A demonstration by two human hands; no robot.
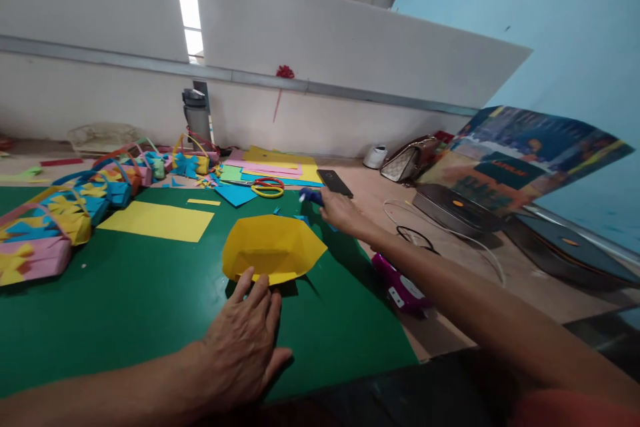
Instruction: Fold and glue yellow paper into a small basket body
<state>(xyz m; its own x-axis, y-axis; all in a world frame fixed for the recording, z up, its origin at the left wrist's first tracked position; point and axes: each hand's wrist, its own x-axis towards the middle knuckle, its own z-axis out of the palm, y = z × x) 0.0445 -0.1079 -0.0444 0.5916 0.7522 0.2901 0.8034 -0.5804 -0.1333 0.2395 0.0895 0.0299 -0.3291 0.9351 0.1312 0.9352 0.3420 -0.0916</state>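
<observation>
A folded piece of yellow paper [273, 243] with raised sides stands on the green mat [165, 307]. My left hand [250, 330] rests its fingertips on the paper's near edge, fingers stretched out and the thumb apart. Further off to the right, my right hand [340, 208] is closed around a small dark blue tube with a white tip [311, 196], just above the mat's far right part. Its fingers are partly hidden, and the tube's exact kind is unclear. A flat yellow paper sheet [159, 221] lies to the left of the folded one.
Small paper baskets [90, 203] with handles line the left side. Scissors [269, 187], coloured sheets [280, 163] and a phone [335, 183] lie at the back. A purple device [400, 285] sits under my right forearm; a bottle [197, 117] stands by the wall.
</observation>
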